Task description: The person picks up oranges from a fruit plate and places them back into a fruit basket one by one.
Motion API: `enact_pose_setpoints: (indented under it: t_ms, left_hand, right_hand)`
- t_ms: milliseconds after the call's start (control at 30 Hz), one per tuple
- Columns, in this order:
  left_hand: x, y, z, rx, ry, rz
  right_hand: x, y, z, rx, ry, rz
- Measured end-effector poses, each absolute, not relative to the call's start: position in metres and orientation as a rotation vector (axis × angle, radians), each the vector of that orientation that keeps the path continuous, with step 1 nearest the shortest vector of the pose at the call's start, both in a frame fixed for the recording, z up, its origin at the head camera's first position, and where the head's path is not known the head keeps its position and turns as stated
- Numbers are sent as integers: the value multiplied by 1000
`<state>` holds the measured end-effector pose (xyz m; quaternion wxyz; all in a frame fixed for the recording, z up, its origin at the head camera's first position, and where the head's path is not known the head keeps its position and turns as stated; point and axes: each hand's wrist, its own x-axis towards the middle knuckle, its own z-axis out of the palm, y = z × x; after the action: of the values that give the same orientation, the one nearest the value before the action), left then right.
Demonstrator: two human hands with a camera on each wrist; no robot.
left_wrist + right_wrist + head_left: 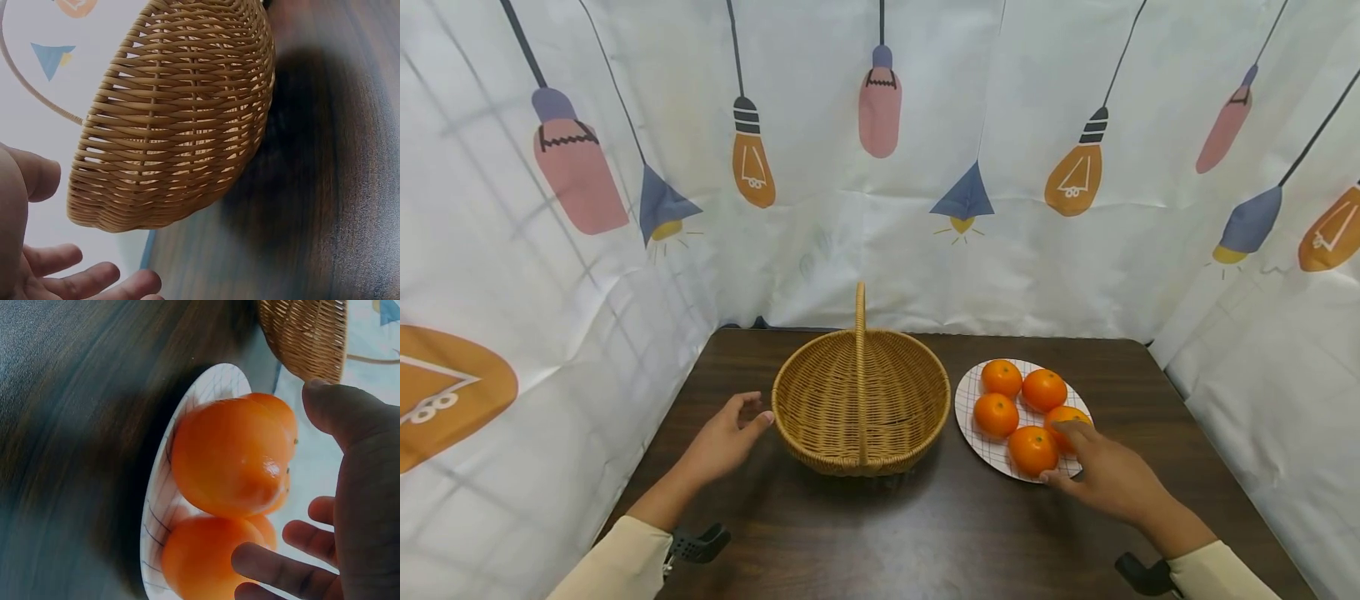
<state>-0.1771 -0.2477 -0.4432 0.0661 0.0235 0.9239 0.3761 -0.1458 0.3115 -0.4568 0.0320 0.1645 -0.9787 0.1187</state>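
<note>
A woven wicker basket (pixel 820 400) with a tall arched handle (pixel 861 375) stands near the table's middle, nothing inside it. My left hand (pixel 726 437) is held just left of its rim, fingers apart and holding nothing; the left wrist view shows a gap between the fingers and the basket wall (pixel 181 119). To the right, several smooth oranges (pixel 1033 451) lie on a white plate (pixel 970 421) with a thin grid pattern. Over the plate's right side reaches my right hand (pixel 1108 475), its fingers loosely spread around the nearest oranges (pixel 228 456). Those fingers partly cover the rightmost orange (pixel 1066 427).
Everything stands on a dark brown wooden table (pixel 865 542). White curtains (pixel 820 250) printed with lamps and bulbs hang behind and at both sides, close to the table's edges. Dark bands (pixel 700 543) circle both wrists below pale sleeves (pixel 625 558).
</note>
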Motion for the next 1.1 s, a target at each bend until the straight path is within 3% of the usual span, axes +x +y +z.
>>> enact_pose_setpoints:
  t_ms: [1100]
  left_hand:
    - [-182, -236, -452, 65, 2630, 1416]
  right_hand:
    - [-156, 300, -489, 447, -2967, 380]
